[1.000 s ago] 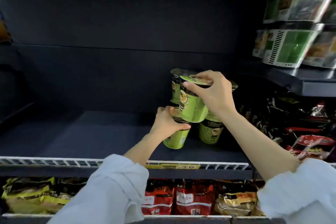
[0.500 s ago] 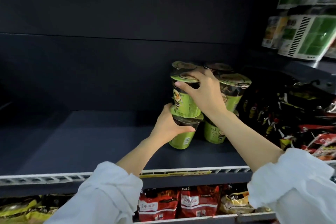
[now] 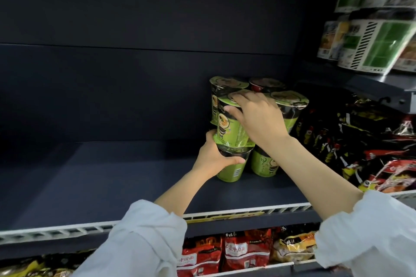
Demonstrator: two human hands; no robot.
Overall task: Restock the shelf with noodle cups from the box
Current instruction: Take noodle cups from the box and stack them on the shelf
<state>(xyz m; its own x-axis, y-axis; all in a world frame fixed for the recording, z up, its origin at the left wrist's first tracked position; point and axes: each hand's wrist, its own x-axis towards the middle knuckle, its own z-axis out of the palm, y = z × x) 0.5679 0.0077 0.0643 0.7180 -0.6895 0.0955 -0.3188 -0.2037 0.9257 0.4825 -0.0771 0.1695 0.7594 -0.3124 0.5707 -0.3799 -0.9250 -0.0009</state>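
Green noodle cups stand stacked two high at the right of the dark shelf (image 3: 112,177). My right hand (image 3: 258,117) grips a green cup (image 3: 229,128) from above, its base on the lid of a lower cup (image 3: 231,168). My left hand (image 3: 213,157) holds that lower cup by its upper part, thumb across the front. Beside them stand another lower cup (image 3: 265,164) and an upper cup (image 3: 290,105). Two more upper cups (image 3: 227,85) sit behind. The box is not in view.
The shelf has a white wire front rail (image 3: 67,229) and a dark back wall. Black and red noodle packets (image 3: 369,146) fill the space to the right. Green-and-white packs (image 3: 373,45) sit on a higher shelf at the right. Red and yellow packets (image 3: 245,252) lie on the shelf below.
My right hand has lowered the green cup onto the lower cup and straightened it. My left hand has stayed on the lower cup. The view has tilted and moved closer.
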